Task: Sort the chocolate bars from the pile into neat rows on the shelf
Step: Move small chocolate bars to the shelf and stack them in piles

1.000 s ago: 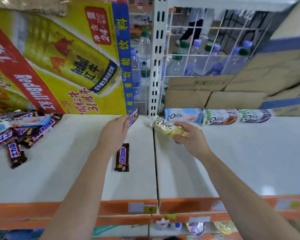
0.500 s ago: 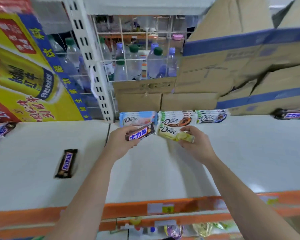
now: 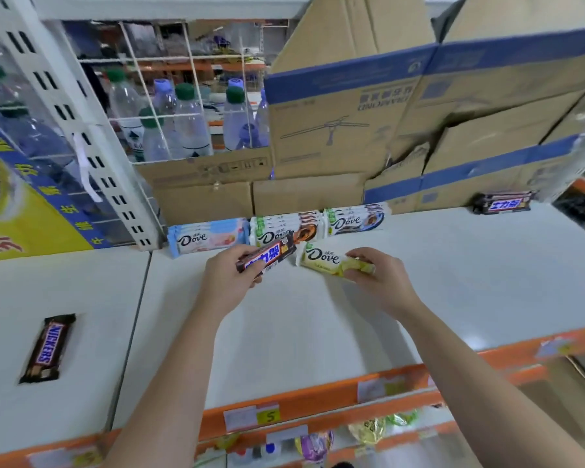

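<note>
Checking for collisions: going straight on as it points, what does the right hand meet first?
Probably the Snickers bar held by the left hand, just ahead of the right hand's Dove bar; depth unclear.

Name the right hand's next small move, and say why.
Probably set the yellow Dove bar down right of the three Dove stacks: the right hand grips it just before them, and none matches its wrapper.
</note>
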Tool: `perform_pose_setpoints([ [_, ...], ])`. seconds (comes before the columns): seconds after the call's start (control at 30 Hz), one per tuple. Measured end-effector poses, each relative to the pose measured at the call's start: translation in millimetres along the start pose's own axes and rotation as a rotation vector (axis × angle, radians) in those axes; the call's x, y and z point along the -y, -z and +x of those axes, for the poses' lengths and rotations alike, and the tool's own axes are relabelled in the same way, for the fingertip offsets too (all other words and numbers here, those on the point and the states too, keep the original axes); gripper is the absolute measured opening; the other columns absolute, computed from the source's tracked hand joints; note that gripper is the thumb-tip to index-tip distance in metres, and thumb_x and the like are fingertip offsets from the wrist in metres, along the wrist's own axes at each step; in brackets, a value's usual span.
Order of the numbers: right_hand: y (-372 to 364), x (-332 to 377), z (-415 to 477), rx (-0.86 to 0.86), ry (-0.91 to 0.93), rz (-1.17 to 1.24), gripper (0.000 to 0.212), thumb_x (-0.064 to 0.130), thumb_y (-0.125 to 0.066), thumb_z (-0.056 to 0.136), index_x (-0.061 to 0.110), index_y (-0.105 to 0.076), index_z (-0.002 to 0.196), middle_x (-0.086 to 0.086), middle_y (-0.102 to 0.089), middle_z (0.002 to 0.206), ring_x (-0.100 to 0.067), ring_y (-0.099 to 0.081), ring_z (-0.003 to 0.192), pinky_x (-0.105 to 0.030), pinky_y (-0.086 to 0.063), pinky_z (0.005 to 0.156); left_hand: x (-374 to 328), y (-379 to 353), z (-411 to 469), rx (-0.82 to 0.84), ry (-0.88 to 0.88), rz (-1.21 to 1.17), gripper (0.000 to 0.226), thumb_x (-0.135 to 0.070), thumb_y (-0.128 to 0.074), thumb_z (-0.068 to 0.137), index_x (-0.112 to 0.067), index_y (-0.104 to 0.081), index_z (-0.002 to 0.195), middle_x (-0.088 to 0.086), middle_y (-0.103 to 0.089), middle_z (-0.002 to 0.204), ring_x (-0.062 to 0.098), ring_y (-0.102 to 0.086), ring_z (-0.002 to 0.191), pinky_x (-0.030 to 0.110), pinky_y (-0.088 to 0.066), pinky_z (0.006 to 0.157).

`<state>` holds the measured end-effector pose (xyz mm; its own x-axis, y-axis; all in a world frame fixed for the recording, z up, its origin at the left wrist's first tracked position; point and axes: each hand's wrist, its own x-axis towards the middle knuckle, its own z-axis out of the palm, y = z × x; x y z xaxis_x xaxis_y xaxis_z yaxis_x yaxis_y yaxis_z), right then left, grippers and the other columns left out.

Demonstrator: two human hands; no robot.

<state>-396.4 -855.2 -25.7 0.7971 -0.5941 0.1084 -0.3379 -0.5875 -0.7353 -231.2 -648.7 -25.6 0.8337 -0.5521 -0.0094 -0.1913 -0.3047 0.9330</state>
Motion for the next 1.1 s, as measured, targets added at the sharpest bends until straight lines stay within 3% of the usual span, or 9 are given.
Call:
perform_pose_setpoints([
  [0.23, 24.1, -23.5, -3.7, -0.083, -0.065, -0.03, 0.019, 0.01, -0.069, 0.081, 0.014, -0.065, 0.099, 0.001, -0.066, 0.089, -0.018, -0.058, 0.079, -0.012, -0.038, 0.064, -13.1, -23.1, 13.9, 0.062, -0.063, -0.041, 0.02, -0.009, -0.062, 0.087, -0.02, -0.064, 0.104, -0.001, -0.07, 0.082, 0.011, -0.068, 0.064, 0.019, -0.052, 0.058],
  [0.33, 39.1, -40.6, -1.6, -0.095, -0.071, -0.043, 0.019, 0.009, -0.069, 0.081, 0.014, -0.064, 0.098, 0.0, -0.065, 0.089, -0.021, -0.057, 0.079, -0.022, -0.039, 0.068, -18.3, -38.6, 11.4, 0.088, -0.061, -0.043, 0.02, -0.009, -0.063, 0.087, -0.019, -0.064, 0.104, -0.002, -0.07, 0.08, 0.008, -0.067, 0.063, 0.017, -0.051, 0.057],
  [0.57, 86.8, -100.9, 30.8, -0.147, -0.04, -0.115, 0.017, 0.008, -0.061, 0.086, 0.013, -0.06, 0.102, 0.002, -0.06, 0.094, -0.021, -0.054, 0.087, -0.028, -0.036, 0.073, -37.3, -90.3, 14.2, 0.107, -0.042, 0.05, 0.02, -0.007, -0.063, 0.086, -0.027, -0.062, 0.091, -0.004, -0.067, 0.085, 0.023, -0.069, 0.072, 0.043, -0.058, 0.074],
  [0.87, 151.7, -167.6, 83.9, -0.004, 0.091, -0.141, 0.013, 0.01, -0.057, 0.089, 0.01, -0.058, 0.103, -0.005, -0.063, 0.1, -0.022, -0.054, 0.088, -0.028, -0.036, 0.071, -68.6, -187.2, 5.8, -0.04, -0.036, 0.311, 0.014, -0.015, -0.064, 0.086, -0.026, -0.061, 0.093, -0.007, -0.066, 0.089, 0.013, -0.058, 0.08, 0.018, -0.039, 0.062],
  [1.03, 166.7, -181.4, 96.2, 0.052, 0.139, -0.134, 0.013, 0.01, -0.053, 0.091, 0.009, -0.056, 0.103, -0.003, -0.062, 0.098, -0.022, -0.054, 0.088, -0.031, -0.039, 0.072, -75.4, -217.7, -0.7, -0.099, -0.01, 0.291, 0.013, -0.013, -0.064, 0.085, -0.024, -0.063, 0.093, -0.005, -0.068, 0.09, 0.016, -0.06, 0.082, 0.028, -0.045, 0.068],
  [1.1, 170.7, -185.3, 98.0, 0.063, 0.139, -0.121, 0.012, 0.01, -0.053, 0.091, 0.01, -0.056, 0.102, -0.001, -0.061, 0.095, -0.022, -0.054, 0.087, -0.032, -0.038, 0.071, -79.2, -223.6, 0.4, -0.12, -0.007, 0.28, 0.012, -0.013, -0.064, 0.086, -0.022, -0.063, 0.093, -0.005, -0.068, 0.088, 0.013, -0.059, 0.078, 0.021, -0.043, 0.064],
])
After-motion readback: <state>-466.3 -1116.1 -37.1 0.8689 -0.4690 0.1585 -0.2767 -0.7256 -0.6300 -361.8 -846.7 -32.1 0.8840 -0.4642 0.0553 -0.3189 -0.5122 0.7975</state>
